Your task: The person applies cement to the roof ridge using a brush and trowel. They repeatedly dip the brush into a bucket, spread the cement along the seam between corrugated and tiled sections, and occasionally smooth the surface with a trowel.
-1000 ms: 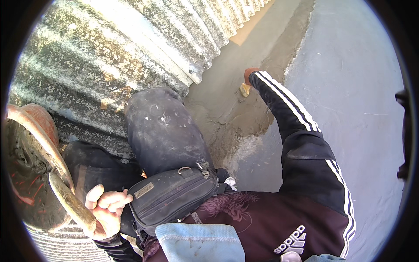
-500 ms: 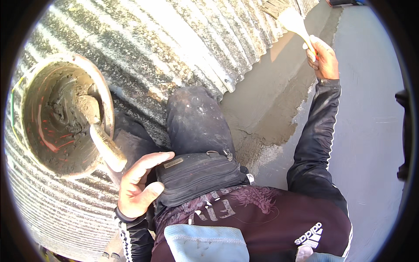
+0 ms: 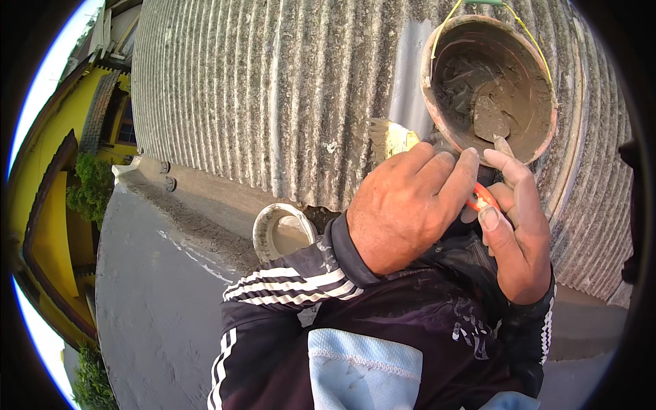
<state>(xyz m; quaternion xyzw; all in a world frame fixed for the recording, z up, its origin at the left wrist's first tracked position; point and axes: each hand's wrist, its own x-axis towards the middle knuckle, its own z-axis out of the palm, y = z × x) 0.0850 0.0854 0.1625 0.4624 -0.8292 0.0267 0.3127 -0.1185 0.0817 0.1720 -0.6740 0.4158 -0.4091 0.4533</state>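
Trowel (image 3: pixel 482 197) sat right in front of the person's chest, orange handle between the two hands, tip of the blade down in the grey mortar (image 3: pixel 478 89) of the bucket (image 3: pixel 429 89) just beyond. Right hand (image 3: pixel 519 239) was closed on that handle: thumb pressed on one side, fingers up along the other, no gap seen. Left hand (image 3: pixel 406 208) lay across in front, back to the camera, fingertips touching the handle area. A mortar-caked brush (image 3: pixel 391 137) stuck out past its knuckles, but the palm was hidden, so couldn't tell whether that hand was gripping it or only resting there. My read on doing it well: keep the handle pinch firm and low near the blade neck, steady it with the other hand, and lift the load level so the mortar doesn't slide off over the rim. The bucket rested tilted on the corrugated roof sheet (image 3: pixel 273 102), with a yellow cord (image 3: pixel 526 27) looped at its top. Lower left, a small pale pot (image 3: pixel 263 229) stood at the sheet's edge beside a smooth grey slab (image 3: pixel 150 294). A yellow building (image 3: pixel 48 225) stood far left.
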